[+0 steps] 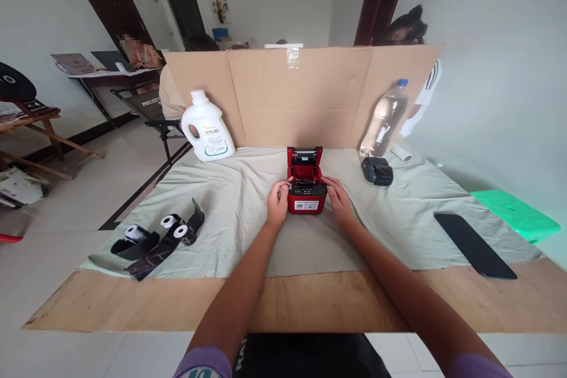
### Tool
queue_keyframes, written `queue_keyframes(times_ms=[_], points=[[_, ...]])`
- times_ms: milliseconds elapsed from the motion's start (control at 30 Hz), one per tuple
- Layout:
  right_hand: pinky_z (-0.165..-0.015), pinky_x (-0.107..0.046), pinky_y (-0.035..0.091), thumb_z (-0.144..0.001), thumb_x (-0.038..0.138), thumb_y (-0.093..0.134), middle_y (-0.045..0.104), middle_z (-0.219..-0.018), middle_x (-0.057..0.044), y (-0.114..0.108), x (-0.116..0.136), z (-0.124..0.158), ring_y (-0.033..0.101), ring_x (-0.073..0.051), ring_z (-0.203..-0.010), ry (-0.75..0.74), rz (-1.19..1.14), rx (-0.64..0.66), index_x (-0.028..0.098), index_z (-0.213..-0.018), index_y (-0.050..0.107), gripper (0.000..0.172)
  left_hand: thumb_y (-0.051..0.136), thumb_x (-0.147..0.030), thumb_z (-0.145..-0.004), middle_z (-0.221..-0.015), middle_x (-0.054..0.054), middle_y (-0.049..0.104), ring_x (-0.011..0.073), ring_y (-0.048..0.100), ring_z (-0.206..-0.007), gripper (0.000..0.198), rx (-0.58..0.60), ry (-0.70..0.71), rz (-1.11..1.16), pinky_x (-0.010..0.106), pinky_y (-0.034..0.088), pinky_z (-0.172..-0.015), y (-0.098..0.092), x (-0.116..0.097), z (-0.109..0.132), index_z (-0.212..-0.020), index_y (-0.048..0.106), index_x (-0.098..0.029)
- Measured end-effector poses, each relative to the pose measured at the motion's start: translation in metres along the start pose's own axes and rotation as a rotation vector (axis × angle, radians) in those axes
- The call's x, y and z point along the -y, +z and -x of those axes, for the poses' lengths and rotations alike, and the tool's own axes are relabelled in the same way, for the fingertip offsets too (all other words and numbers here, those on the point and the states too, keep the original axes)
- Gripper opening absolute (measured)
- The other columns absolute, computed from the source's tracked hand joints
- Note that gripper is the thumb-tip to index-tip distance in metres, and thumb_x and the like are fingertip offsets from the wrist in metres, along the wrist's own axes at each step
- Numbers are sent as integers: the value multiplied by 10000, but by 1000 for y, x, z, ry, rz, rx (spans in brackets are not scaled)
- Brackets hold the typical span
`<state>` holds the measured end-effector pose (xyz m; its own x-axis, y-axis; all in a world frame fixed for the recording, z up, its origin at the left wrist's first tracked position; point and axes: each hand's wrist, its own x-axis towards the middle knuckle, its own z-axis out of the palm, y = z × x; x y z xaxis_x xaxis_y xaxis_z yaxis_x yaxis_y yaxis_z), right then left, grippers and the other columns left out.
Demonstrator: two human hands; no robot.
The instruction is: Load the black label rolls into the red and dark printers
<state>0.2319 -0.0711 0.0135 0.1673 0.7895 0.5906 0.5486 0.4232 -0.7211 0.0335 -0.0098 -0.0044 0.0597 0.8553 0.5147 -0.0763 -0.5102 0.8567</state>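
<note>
A small red and black label printer (306,205) stands on the cloth in front of me, its lid (305,155) raised and the inside bay exposed. A white label with print is stuck on its near side. My left hand (277,203) grips the printer's left side, thumb and fingers near the top rim. From the opposite side, my right hand (340,202) holds it with fingers along the edge. To the left lie several rolls of paper (186,235) with dark outer faces, some partly unrolled, beside a black curled strip (135,246).
A cardboard screen (296,100) closes off the back of the table. Against it lean a white jug (208,130) and a clear bottle (385,121). A black device (377,171) and a dark phone-like slab (475,246) lie at right. Other people sit beyond the screen.
</note>
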Motion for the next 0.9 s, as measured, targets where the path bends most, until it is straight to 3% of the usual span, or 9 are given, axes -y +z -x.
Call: queue_keyframes(times_ms=[100, 233, 300, 433, 567, 700, 900], points=[[-1121, -497, 409, -981, 393, 442, 699, -1234, -76, -4, 8, -25, 539, -258, -1240, -7, 144, 127, 266, -1215, 704, 374, 459, -410, -997, -1229, 96, 703, 222, 631, -1211, 272, -3, 2, 2, 396, 453, -1071, -1, 0, 0, -972, 640, -208], [-1141, -526, 378, -953, 268, 453, 709, -1262, -36, -1, 23, -57, 489, -251, -1313, 40, 291, 336, 296, -1464, 509, 516, 444, -396, -1005, -1263, 101, 686, 219, 616, -1230, 275, 31, 0, 15, 410, 440, -1085, -2, -1, 1, -1007, 641, -205], [-1146, -539, 357, -958, 235, 435, 718, -1252, -28, 4, 30, -69, 540, -251, -1281, 76, 366, 444, 295, -1466, 505, 517, 438, -380, -1006, -1260, 99, 686, 217, 616, -1228, 267, 33, -6, 9, 412, 440, -1085, -2, -2, 2, -1010, 641, -207], [-1110, -513, 397, -967, 215, 425, 751, -1183, -30, 9, 36, -91, 642, -254, -1172, 137, 465, 633, 273, -1230, 701, 385, 432, -346, -1006, -1235, 98, 692, 218, 620, -1217, 255, 24, -2, -21, 416, 440, -1088, -3, -3, 1, -1012, 645, -207], [-1005, -359, 501, -937, 171, 437, 749, -1190, -47, 8, 32, -116, 679, -220, -1108, 145, 444, 753, 217, -1167, 737, 380, 427, -321, -1009, -1246, 95, 691, 222, 619, -1214, 244, 42, 9, -22, 416, 448, -1079, -4, -4, 1, -1016, 644, -209], [-934, -342, 537, -793, 129, 602, 775, -1077, -54, 14, 27, -134, 699, -252, -1024, 122, 604, 928, 232, -1009, 793, 306, 428, -305, -1011, -1242, 90, 693, 215, 619, -1215, 234, 42, 9, -14, 401, 449, -1075, -4, -5, 0, -1014, 641, -209], [-793, -467, 580, -600, 123, 759, 741, -847, -130, 47, 25, -141, 680, -356, -939, 243, 772, 944, 206, -742, 779, 165, 435, -278, -1008, -1230, 73, 703, 205, 626, -1178, 221, 34, 35, -50, 383, 462, -1040, -4, -7, 0, -1005, 647, -218]])
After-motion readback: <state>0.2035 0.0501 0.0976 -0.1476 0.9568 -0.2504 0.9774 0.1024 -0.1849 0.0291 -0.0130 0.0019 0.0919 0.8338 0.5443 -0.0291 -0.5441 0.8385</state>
